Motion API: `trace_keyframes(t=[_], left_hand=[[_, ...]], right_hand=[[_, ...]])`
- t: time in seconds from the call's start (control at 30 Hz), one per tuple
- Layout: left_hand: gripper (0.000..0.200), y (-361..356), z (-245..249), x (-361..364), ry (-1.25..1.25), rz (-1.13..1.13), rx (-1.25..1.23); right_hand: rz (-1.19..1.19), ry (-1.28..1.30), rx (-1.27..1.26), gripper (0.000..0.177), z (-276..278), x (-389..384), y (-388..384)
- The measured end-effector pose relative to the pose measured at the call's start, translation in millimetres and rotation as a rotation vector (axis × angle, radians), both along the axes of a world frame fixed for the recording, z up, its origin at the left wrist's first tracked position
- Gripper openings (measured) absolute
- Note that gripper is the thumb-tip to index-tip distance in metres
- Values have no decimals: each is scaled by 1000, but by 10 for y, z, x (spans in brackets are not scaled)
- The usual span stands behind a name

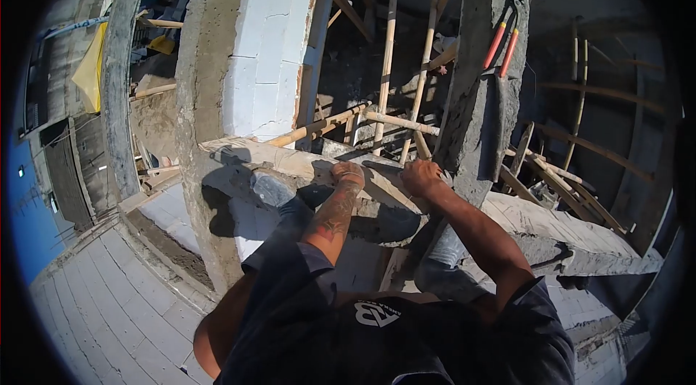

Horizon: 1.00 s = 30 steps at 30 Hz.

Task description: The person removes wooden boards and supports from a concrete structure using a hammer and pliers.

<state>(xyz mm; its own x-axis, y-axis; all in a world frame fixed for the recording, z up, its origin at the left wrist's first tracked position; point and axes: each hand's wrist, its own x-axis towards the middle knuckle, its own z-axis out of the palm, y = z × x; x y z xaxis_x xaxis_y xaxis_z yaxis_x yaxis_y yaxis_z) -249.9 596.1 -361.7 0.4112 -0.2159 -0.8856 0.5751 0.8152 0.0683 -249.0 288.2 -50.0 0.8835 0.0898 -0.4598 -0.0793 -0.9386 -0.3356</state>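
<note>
My left hand [349, 174] is closed over the edge of a pale wooden board [272, 155] that lies along the top of a rough concrete beam. To its right, my right hand [424, 179] is curled at the same ledge, near the concrete column. Its fingertips are partly hidden, and I cannot make out what is inside them. Between the hands a light slanting wooden piece [392, 191] shows on the ledge. Red-handled pincers [502, 49] hang on the column, with a long grey bar [500, 131] below them.
Beyond the beam stand several wooden poles [388, 51], some crossed by horizontal ones. A white block wall [268, 59] rises at the left. The concrete column [475, 106] stands close to my right hand. Grey blocks [94, 298] form a surface at lower left.
</note>
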Motion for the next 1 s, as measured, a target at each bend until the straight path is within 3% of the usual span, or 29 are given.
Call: trace_keyframes(t=[0.07, 0.13, 0.17, 0.23, 0.27, 0.3, 0.43, 0.53, 0.57, 0.6, 0.67, 0.73, 0.87, 0.93, 1.0], left_hand=[[25, -149, 890, 377, 530, 1324, -441], [22, -667, 2134, 1006, 970, 2672, -877], [24, -860, 2139, 1049, 566, 2859, -1040], [28, -374, 1468, 1058, 674, 2864, -956], [34, -425, 1665, 1120, 766, 2865, -893], [36, -547, 1846, 1147, 477, 3065, -1003], [36, -410, 1788, 1077, 605, 3041, -1058], [29, -212, 1243, 934, 880, 2681, -416], [27, -105, 1143, 1029, 918, 2545, -271], [25, -109, 1114, 996, 923, 2564, -298], [25, -129, 1144, 926, 852, 2638, -449], [24, -132, 1137, 891, 804, 2639, -523], [22, -119, 1086, 869, 818, 2626, -550], [21, -66, 979, 840, 818, 2636, -548], [20, -49, 953, 834, 837, 2643, -545]], right_hand=[[99, 4, -41, 24, 115, -55, -3], [102, 366, 31, 19, 590, 59, -50], [73, 460, 85, 20, 606, 48, -65], [40, 568, 130, 20, 558, -51, -98], [64, 526, 174, 21, 482, -112, -70], [90, 481, 219, 21, 420, -150, -47], [274, 467, 295, 22, 443, 27, 116], [232, 563, 256, 22, 478, 90, 136], [69, 594, 287, 23, 550, 72, 108], [-76, 604, 326, 25, 571, 101, 99], [31, 491, 302, 33, 116, -112, 221], [-228, 617, 316, 37, 437, 39, 236], [-200, 549, 298, 38, 167, -74, 490], [-294, 566, 316, 36, 274, 22, 500], [-237, 597, 320, 35, 406, 158, 449]])
